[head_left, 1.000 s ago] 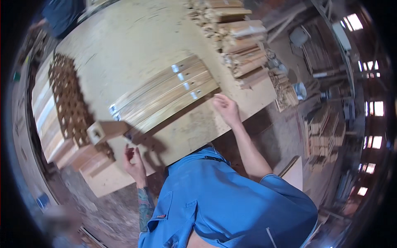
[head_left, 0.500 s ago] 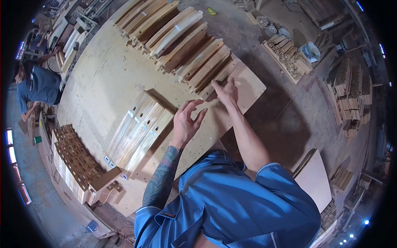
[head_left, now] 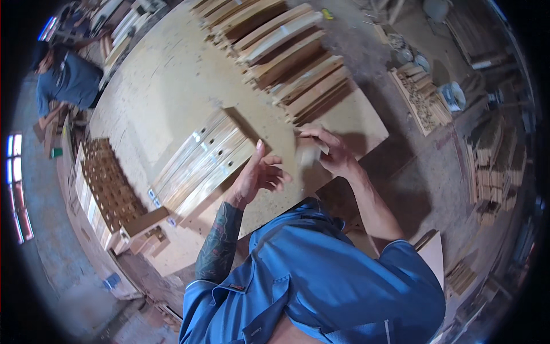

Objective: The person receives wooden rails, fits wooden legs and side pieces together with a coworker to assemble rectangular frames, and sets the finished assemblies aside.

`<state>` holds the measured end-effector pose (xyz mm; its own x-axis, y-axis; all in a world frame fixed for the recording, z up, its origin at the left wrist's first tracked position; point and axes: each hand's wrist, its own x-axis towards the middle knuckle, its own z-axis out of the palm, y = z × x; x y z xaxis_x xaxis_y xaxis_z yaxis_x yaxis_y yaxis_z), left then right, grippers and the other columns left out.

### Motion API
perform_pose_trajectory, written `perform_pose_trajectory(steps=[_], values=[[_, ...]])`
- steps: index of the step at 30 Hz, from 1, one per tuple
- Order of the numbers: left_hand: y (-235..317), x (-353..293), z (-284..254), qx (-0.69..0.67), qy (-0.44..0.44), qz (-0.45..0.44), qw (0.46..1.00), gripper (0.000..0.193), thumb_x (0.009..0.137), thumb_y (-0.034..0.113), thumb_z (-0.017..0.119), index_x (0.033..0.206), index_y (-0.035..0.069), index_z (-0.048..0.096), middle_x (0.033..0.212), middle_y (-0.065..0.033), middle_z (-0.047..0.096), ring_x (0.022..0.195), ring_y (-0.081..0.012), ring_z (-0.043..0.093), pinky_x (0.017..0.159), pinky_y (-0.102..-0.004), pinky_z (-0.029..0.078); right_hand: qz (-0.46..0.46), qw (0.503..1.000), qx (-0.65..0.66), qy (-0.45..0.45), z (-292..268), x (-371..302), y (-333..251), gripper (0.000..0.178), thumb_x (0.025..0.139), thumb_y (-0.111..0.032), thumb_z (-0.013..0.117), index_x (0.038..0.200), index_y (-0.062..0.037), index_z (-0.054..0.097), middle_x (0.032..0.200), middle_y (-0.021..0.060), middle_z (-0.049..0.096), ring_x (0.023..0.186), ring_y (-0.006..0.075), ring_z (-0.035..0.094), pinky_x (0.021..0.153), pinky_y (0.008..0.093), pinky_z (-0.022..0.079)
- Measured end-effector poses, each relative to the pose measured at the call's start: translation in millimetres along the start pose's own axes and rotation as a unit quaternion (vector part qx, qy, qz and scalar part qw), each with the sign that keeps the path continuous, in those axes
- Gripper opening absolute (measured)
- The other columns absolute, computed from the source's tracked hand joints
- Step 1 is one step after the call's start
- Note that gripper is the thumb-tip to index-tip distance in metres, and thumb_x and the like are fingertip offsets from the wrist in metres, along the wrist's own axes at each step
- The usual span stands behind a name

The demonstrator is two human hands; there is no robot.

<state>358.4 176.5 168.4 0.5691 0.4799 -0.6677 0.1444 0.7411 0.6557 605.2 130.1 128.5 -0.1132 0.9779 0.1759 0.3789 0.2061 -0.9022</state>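
My right hand [head_left: 337, 153] is closed on a wooden piece [head_left: 310, 156]. Motion blurs that piece, so its full shape cannot be told. My left hand [head_left: 258, 176] hovers over the table [head_left: 189, 74] with its fingers apart, thumb up, holding nothing. Just beyond the right hand, a row of curved wooden slats [head_left: 295, 69] runs away toward the far edge. To the left of my left hand, several pale boards with dark oval holes [head_left: 203, 157] lie side by side.
A stack of slotted wooden pieces [head_left: 112, 180] stands at the table's left end. On the floor at right are a box of wood offcuts [head_left: 418, 100], a white bucket [head_left: 451, 96] and stacked timber [head_left: 495, 163]. A co-worker [head_left: 70, 80] stands at far left.
My right hand has drawn back from the near end of the slat row with a wooden piece in it. My left hand has turned and opened wider. The view has shifted slightly.
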Motion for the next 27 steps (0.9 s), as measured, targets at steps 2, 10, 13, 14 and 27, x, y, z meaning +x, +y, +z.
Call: perform_pose_trajectory(steps=[2, 10, 13, 14, 27], values=[[-10, -13, -5, -0.111, -0.041, 0.052, 0.992, 0.069, 0.095, 0.059, 0.043, 0.133, 0.001, 0.049, 0.107, -0.0155, 0.066, 0.087, -0.0185, 0.067, 0.066, -0.0287, 0.054, -0.117, 0.989, -0.086, 0.040, 20, 25, -12, 0.042, 0.077, 0.007, 0.064, 0.116, -0.0093, 0.060, 0.120, 0.0123, 0.062, 0.105, 0.0291, 0.063, 0.089, 0.0355, 0.051], [-51, -50, -49, -0.105, 0.043, 0.136, 0.984, 0.044, 0.094, 0.038, 0.061, 0.121, 0.003, 0.060, 0.096, -0.0039, 0.067, 0.082, -0.0088, 0.064, 0.071, -0.0256, 0.053, 0.242, 0.932, 0.267, 0.025, 75, 35, -47, 0.035, 0.093, -0.018, 0.063, 0.123, -0.0009, 0.055, 0.109, 0.0065, 0.065, 0.090, 0.0056, 0.058, 0.071, 0.0217, 0.049], [-52, -63, -68, 0.003, 0.060, 0.172, 0.983, 0.043, 0.091, 0.027, 0.068, 0.125, 0.005, 0.057, 0.105, -0.0034, 0.067, 0.088, -0.0088, 0.063, 0.074, -0.0265, 0.052, 0.238, 0.904, 0.260, -0.243, 92, 55, -53, 0.040, 0.089, -0.018, 0.069, 0.123, -0.0008, 0.055, 0.099, 0.0056, 0.067, 0.083, 0.0061, 0.060, 0.070, 0.0217, 0.049], [-48, -64, -76, 0.072, 0.099, 0.244, 0.962, 0.044, 0.089, 0.025, 0.070, 0.125, 0.004, 0.057, 0.106, -0.0063, 0.068, 0.091, -0.0140, 0.064, 0.077, -0.0302, 0.052, 0.192, 0.928, 0.182, -0.262, 97, 67, -54, 0.043, 0.086, -0.018, 0.072, 0.120, 0.0011, 0.056, 0.095, 0.0054, 0.068, 0.080, 0.0066, 0.060, 0.070, 0.0235, 0.050], [-25, -44, -163, 0.387, 0.318, 0.354, 0.790, 0.051, 0.079, 0.016, 0.074, 0.125, 0.006, 0.054, 0.111, -0.0202, 0.065, 0.106, -0.0369, 0.061, 0.089, -0.0426, 0.049, -0.082, 0.959, 0.034, -0.269, 161, 162, -56, 0.027, 0.084, -0.002, 0.068, 0.110, 0.0001, 0.061, 0.095, 0.0125, 0.070, 0.084, 0.0224, 0.071, 0.073, 0.0334, 0.057]])
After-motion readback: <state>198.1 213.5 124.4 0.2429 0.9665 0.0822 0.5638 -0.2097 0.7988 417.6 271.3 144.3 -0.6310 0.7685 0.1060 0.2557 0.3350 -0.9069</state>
